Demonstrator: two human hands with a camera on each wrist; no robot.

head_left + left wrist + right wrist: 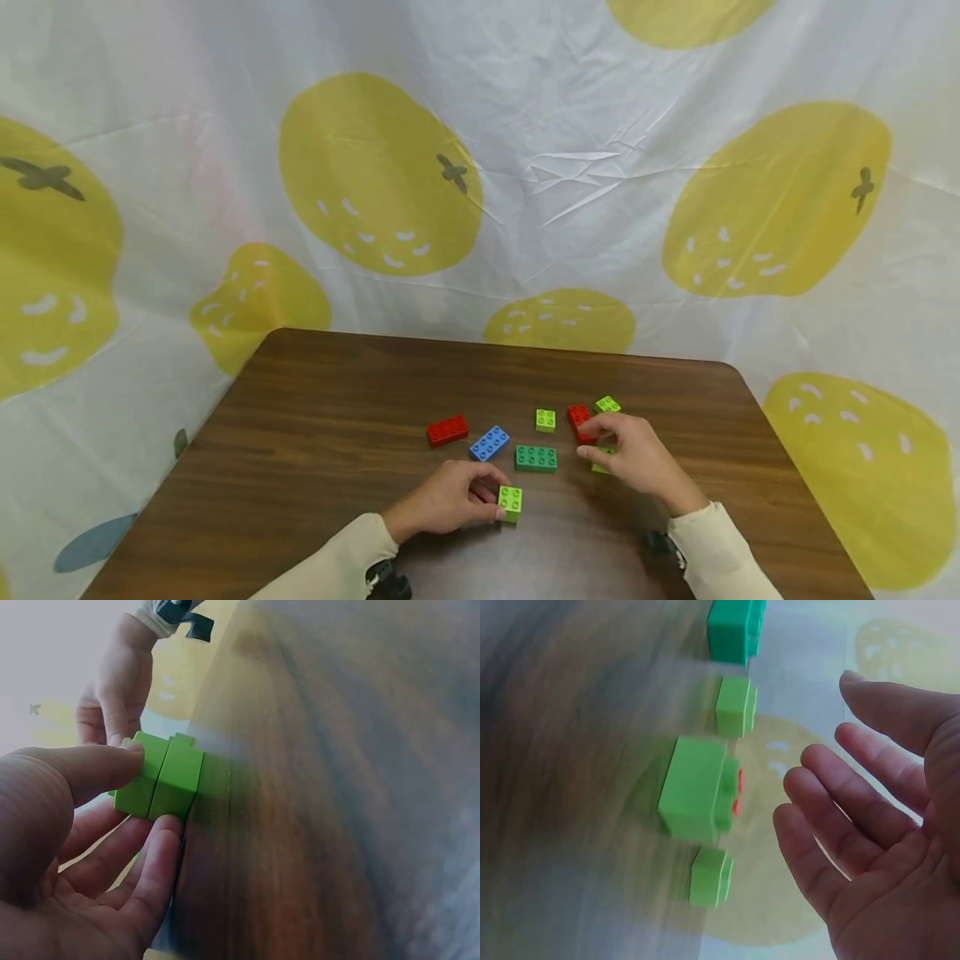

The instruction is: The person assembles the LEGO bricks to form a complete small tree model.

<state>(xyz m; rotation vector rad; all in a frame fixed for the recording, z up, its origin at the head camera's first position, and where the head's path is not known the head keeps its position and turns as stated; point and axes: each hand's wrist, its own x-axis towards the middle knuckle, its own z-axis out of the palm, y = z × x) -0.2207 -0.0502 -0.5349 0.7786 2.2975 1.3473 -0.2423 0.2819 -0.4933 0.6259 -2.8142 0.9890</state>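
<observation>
Two small lime green bricks (176, 780), one stacked on the other, are pinched between thumb and fingers of my left hand (450, 497), low over the front of the table. From above, only the studded top of the stack (511, 497) and part of its side show. My right hand (637, 454) hovers, fingers spread, over a lime green brick (602, 461) that it partly covers. Its fingertips overlap a red brick (578, 421) in the head view. In the right wrist view, that hand is apart from the nearest lime brick (694, 787), with red studs showing behind.
Between the hands lie a green brick (536, 458) and a blue brick (490, 443). Farther back are another red brick (447, 431) and two lime bricks, one in the middle (545, 420) and one at right (607, 405). A fruit-print curtain (570, 208) hangs behind the brown table (337, 400).
</observation>
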